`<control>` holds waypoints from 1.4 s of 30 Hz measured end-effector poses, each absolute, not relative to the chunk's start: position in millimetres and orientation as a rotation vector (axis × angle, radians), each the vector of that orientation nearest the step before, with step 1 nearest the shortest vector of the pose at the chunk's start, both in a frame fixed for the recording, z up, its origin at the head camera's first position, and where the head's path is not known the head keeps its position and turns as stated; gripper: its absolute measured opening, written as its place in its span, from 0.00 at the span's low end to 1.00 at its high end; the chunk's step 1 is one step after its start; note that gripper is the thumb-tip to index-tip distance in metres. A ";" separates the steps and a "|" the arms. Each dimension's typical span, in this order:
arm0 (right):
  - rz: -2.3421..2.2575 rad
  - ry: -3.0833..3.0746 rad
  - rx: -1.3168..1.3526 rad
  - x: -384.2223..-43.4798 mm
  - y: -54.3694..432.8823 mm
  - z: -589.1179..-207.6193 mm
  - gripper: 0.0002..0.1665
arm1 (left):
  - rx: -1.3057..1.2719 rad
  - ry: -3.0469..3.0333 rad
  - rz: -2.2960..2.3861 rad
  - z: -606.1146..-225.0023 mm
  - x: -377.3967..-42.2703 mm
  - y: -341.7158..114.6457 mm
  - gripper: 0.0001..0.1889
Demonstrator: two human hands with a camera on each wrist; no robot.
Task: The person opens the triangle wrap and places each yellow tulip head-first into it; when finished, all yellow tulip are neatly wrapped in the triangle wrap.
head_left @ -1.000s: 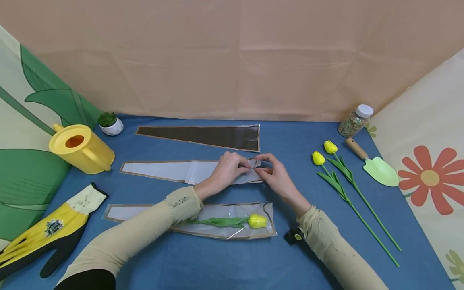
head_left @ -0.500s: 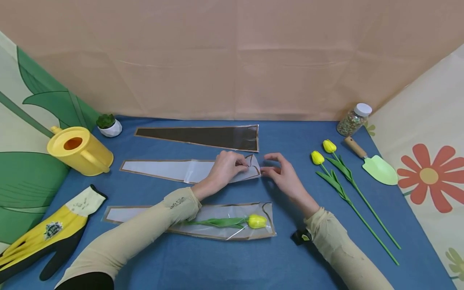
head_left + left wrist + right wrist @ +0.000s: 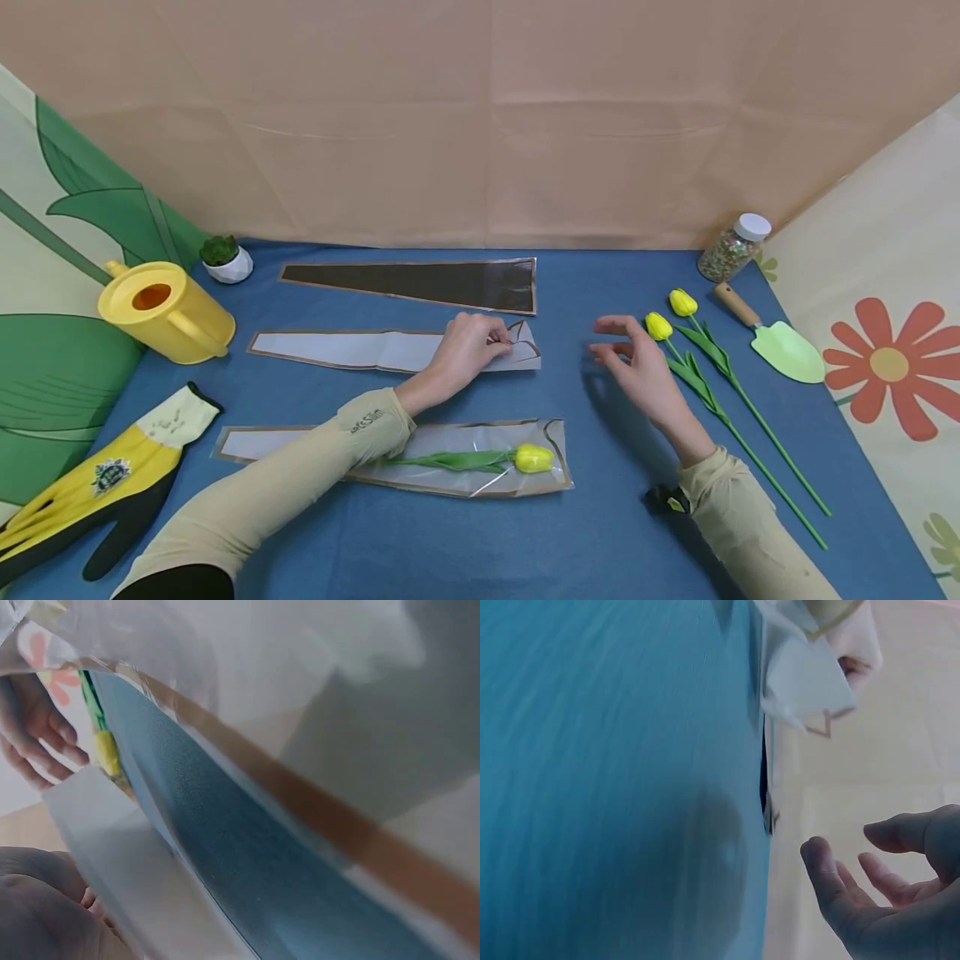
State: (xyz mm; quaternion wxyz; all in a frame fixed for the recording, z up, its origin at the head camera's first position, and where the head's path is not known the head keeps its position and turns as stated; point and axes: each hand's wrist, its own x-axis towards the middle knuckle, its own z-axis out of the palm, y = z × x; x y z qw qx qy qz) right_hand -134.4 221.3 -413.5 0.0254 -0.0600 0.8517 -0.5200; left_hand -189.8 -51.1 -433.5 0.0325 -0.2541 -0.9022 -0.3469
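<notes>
My left hand (image 3: 467, 348) pinches the wide right end of a white flower sleeve (image 3: 360, 349) with a brown border, its mouth lifted a little. In the left wrist view that sleeve (image 3: 127, 855) stands up beside the fingers. My right hand (image 3: 637, 367) holds nothing; its thumb and fingers are parted in the air, just left of two yellow tulips (image 3: 693, 379) lying on the blue cloth. The right wrist view shows the same hand (image 3: 900, 885) with a gap between thumb and fingers. Below my left forearm lies another sleeve (image 3: 480, 483) with a yellow tulip (image 3: 533, 457) inside.
A dark, brown-edged sleeve (image 3: 420, 279) lies at the back. At left are a yellow watering can (image 3: 168, 308), a potted succulent (image 3: 227, 259) and a yellow-black glove (image 3: 112, 483). A jar (image 3: 733, 248) and a green trowel (image 3: 787, 353) lie at right.
My right hand has let go of the white sleeve's end and moved right toward the two tulips. My left hand keeps its pinch in about the same place.
</notes>
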 end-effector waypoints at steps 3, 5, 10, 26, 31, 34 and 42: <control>-1.550 2.715 -0.185 -129.3 232.4 -410.3 0.23 | -0.785 -2.778 -1.062 -433.1 -189.0 -50.7 0.02; -1.500 2.769 -0.187 -127.1 240.0 -409.1 0.22 | -0.793 -2.779 -1.048 -432.9 -188.9 -50.1 0.03; -1.329 2.921 -0.222 -122.8 259.8 -406.9 0.20 | -0.790 -2.791 -1.008 -433.5 -189.7 -49.1 0.04; -0.794 3.189 -0.093 -102.2 328.0 -409.6 0.11 | -0.785 -2.785 -1.037 -433.4 -190.9 -51.2 0.03; -0.715 3.168 -0.043 -95.9 340.1 -414.4 0.12 | -0.769 -2.796 -1.020 -432.8 -192.1 -51.3 0.03; -0.676 3.130 -0.018 -93.1 346.4 -415.4 0.15 | -0.761 -2.803 -1.013 -433.4 -192.7 -51.5 0.03; -0.588 3.028 0.066 -87.1 359.0 -417.1 0.21 | -0.765 -2.796 -1.008 -433.2 -191.9 -51.7 0.04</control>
